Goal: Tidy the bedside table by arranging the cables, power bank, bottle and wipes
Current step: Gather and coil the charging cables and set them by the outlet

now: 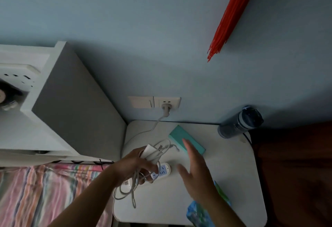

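Note:
My left hand (133,166) is closed around a bundle of white cables (156,152) with a white charger block, and loose loops hang below it. Beside it, my right hand (195,173) hovers open over the white bedside table (239,182), fingers spread, holding nothing. A teal power bank (177,133) lies flat just beyond my right fingertips. At the table's back right corner stands a dark translucent bottle (239,122). The blue-green wipes pack (197,214) lies at the front edge, partly hidden by my right forearm.
A white power strip (164,170) lies under my hands, its cord running to a plug in the wall socket (166,107). A white headboard cabinet (71,104) stands left, striped bedding (45,191) below it. Dark wooden furniture (296,173) borders the right. Red strands (231,11) hang on the wall.

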